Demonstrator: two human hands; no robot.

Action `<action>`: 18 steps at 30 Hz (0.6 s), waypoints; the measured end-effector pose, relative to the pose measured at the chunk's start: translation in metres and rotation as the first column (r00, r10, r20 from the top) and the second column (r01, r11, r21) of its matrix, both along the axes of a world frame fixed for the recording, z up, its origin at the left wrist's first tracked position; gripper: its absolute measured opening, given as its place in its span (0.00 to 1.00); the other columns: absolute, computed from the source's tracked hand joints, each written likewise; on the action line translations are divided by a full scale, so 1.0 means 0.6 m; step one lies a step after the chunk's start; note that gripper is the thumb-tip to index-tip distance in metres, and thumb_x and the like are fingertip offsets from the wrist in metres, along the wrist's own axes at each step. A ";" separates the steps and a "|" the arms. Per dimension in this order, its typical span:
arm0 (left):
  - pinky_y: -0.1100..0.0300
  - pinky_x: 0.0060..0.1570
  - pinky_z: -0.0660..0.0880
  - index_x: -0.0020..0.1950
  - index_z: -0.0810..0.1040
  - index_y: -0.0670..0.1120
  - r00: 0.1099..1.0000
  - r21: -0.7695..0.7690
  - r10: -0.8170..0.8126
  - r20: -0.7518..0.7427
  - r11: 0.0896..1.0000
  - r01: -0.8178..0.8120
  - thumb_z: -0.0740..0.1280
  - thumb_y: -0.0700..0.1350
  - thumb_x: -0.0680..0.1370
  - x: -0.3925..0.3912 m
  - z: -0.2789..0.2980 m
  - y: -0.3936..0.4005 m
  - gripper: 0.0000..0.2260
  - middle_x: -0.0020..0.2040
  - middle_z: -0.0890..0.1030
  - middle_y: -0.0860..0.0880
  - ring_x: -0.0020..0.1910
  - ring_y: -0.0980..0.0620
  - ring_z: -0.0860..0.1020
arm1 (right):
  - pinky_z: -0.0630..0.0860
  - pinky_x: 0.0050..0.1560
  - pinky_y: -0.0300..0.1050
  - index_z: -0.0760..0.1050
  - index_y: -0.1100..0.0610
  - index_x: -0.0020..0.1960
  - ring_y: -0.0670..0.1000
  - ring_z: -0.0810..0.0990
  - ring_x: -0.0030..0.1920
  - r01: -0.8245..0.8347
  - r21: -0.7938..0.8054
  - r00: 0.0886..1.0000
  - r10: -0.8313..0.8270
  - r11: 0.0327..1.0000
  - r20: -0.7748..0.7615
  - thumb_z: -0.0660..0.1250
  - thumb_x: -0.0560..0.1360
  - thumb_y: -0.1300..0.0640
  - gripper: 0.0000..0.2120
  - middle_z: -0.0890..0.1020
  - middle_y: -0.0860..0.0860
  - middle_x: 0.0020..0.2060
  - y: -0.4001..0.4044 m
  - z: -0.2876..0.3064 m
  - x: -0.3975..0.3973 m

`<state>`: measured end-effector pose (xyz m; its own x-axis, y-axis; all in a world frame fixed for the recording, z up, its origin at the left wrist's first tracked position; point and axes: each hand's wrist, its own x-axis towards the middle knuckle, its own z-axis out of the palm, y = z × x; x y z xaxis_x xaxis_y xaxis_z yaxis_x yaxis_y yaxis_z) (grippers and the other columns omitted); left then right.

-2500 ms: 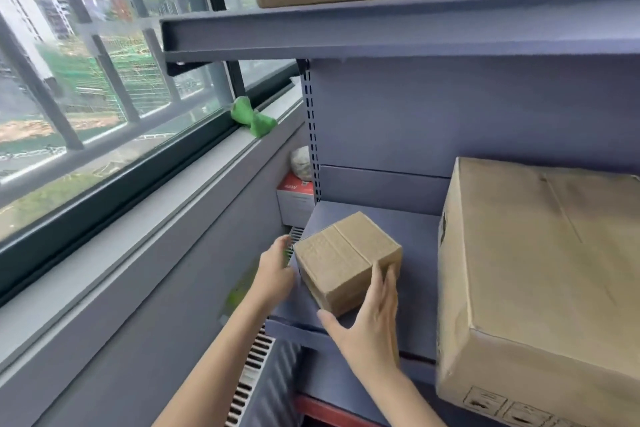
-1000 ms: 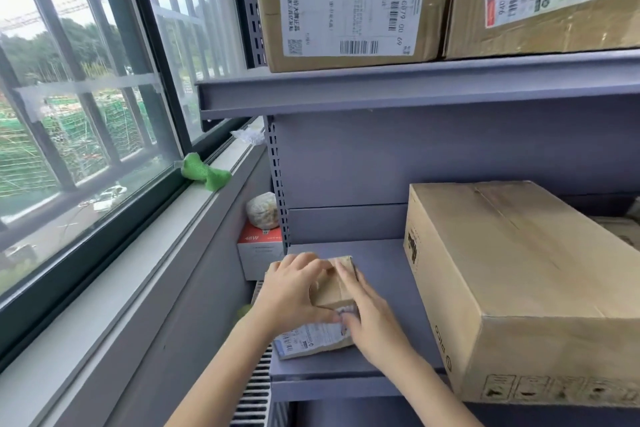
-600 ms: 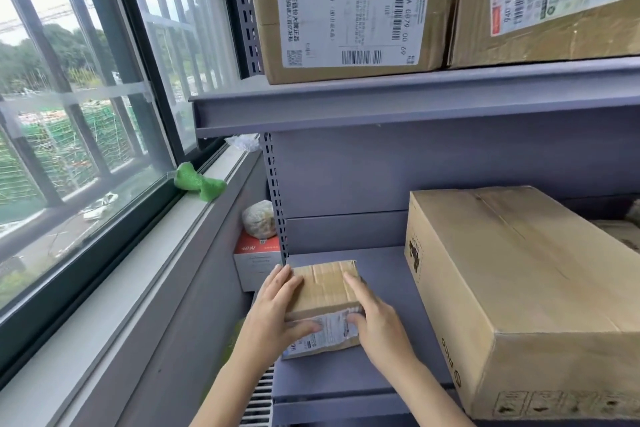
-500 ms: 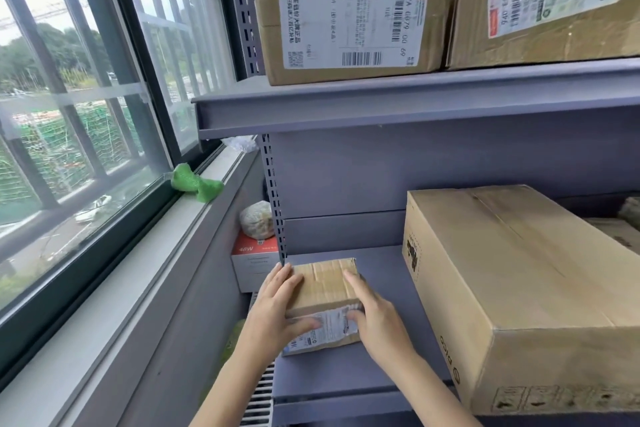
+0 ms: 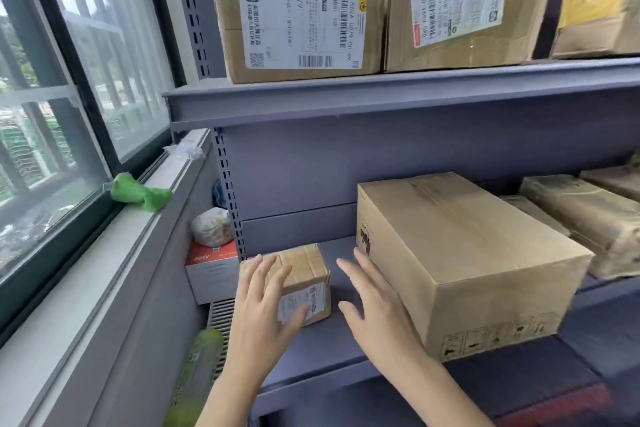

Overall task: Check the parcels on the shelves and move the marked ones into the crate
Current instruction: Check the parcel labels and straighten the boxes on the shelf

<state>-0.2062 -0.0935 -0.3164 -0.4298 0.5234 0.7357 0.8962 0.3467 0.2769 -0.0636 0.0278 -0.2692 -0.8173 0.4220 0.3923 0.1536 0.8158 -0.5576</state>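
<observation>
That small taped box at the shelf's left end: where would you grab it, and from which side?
Probably by its left and right faces, coming from the front. The small box sits at the shelf front, label facing out, with open space toward the large box. Both hands, left and right, are open.

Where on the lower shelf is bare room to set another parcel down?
Bare shelf lies between the small parcel and the large box, partly under the right hand, and along the front edge. Right of the large box it is crowded with wrapped parcels.
</observation>
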 end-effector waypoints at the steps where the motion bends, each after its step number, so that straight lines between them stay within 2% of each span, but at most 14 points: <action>1: 0.52 0.63 0.63 0.61 0.69 0.46 0.999 0.025 -0.029 0.023 0.999 0.028 0.64 0.55 0.70 0.015 0.001 0.010 0.23 0.62 0.75 0.42 0.64 0.44 0.66 | 0.52 0.66 0.29 0.63 0.51 0.71 0.45 0.57 0.73 0.022 0.040 0.997 -0.019 0.999 -0.076 0.62 0.76 0.63 0.25 0.57 0.48 0.75 0.001 0.006 0.018; 3: 0.59 0.63 0.62 0.61 0.69 0.47 0.992 0.044 -0.096 0.088 0.995 0.092 0.64 0.53 0.70 0.048 0.003 0.034 0.21 0.60 0.75 0.43 0.61 0.47 0.67 | 0.52 0.64 0.25 0.74 0.57 0.63 0.45 0.64 0.67 0.111 0.103 0.969 -0.085 0.988 -0.230 0.66 0.71 0.65 0.20 0.70 0.54 0.68 0.017 0.015 0.053; 5: 0.68 0.62 0.60 0.61 0.70 0.47 0.976 0.022 -0.161 0.144 0.987 0.159 0.63 0.53 0.71 0.079 -0.003 0.061 0.21 0.60 0.75 0.45 0.59 0.50 0.68 | 0.55 0.62 0.23 0.79 0.60 0.56 0.46 0.68 0.62 0.203 0.113 0.919 -0.149 0.973 -0.365 0.67 0.67 0.65 0.17 0.77 0.56 0.61 0.044 0.024 0.089; 6: 0.70 0.62 0.59 0.62 0.69 0.47 0.968 0.006 -0.186 0.168 0.982 0.188 0.63 0.54 0.72 0.094 -0.009 0.075 0.21 0.61 0.74 0.48 0.59 0.52 0.67 | 0.58 0.61 0.23 0.80 0.61 0.53 0.46 0.70 0.61 0.235 0.111 0.893 -0.169 0.966 -0.417 0.67 0.67 0.65 0.15 0.78 0.55 0.59 0.059 0.030 0.107; 9: 0.64 0.62 0.61 0.65 0.68 0.50 0.941 -0.033 -0.202 0.272 0.975 0.219 0.59 0.60 0.71 0.136 -0.030 0.116 0.25 0.63 0.68 0.56 0.63 0.59 0.63 | 0.63 0.59 0.24 0.80 0.61 0.52 0.45 0.73 0.58 0.344 0.087 0.787 -0.237 0.935 -0.570 0.65 0.70 0.61 0.12 0.78 0.51 0.55 0.118 0.031 0.164; 11: 0.68 0.62 0.57 0.68 0.65 0.51 0.916 -0.064 -0.184 0.355 0.973 0.220 0.61 0.60 0.73 0.166 -0.043 0.143 0.27 0.64 0.64 0.58 0.65 0.62 0.60 | 0.65 0.61 0.30 0.78 0.62 0.55 0.49 0.72 0.59 0.443 -0.015 0.706 -0.360 0.896 -0.610 0.65 0.72 0.59 0.13 0.78 0.54 0.57 0.174 0.003 0.200; 12: 0.69 0.63 0.57 0.70 0.63 0.50 0.902 -0.078 -0.160 0.401 0.975 0.208 0.64 0.58 0.74 0.178 -0.056 0.155 0.27 0.65 0.63 0.57 0.67 0.61 0.59 | 0.65 0.63 0.37 0.76 0.63 0.57 0.52 0.72 0.61 0.498 -0.102 0.667 -0.456 0.861 -0.590 0.67 0.72 0.60 0.14 0.77 0.57 0.58 0.206 -0.017 0.217; 14: 0.64 0.66 0.59 0.72 0.59 0.47 0.860 -0.122 -0.081 0.505 0.979 0.164 0.66 0.56 0.74 0.201 -0.079 0.181 0.31 0.69 0.63 0.53 0.70 0.54 0.61 | 0.66 0.64 0.52 0.71 0.63 0.62 0.60 0.70 0.64 0.562 -0.305 0.634 -0.637 0.769 -0.439 0.70 0.72 0.60 0.20 0.74 0.60 0.62 0.271 -0.059 0.246; 16: 0.59 0.66 0.62 0.72 0.59 0.45 0.803 -0.159 0.015 0.596 0.982 0.099 0.66 0.62 0.71 0.219 -0.098 0.204 0.37 0.70 0.65 0.48 0.71 0.48 0.64 | 0.64 0.66 0.55 0.64 0.60 0.69 0.60 0.66 0.68 0.528 -0.511 0.705 -0.686 0.678 -0.180 0.68 0.73 0.53 0.28 0.69 0.59 0.67 0.323 -0.084 0.272; 18: 0.62 0.62 0.68 0.69 0.64 0.55 0.758 -0.121 0.020 0.652 0.990 0.078 0.70 0.57 0.70 0.240 -0.112 0.225 0.30 0.66 0.72 0.50 0.66 0.51 0.70 | 0.63 0.66 0.52 0.57 0.55 0.73 0.56 0.63 0.70 0.457 -0.634 0.826 -0.562 0.624 0.042 0.65 0.74 0.46 0.33 0.65 0.54 0.71 0.362 -0.102 0.288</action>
<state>-0.0623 0.0416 -0.3834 -0.7613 0.6145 0.2070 0.5269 0.4001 0.7499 0.1091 0.2452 -0.3305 -0.3529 0.9357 0.0011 0.3153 0.1201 -0.9414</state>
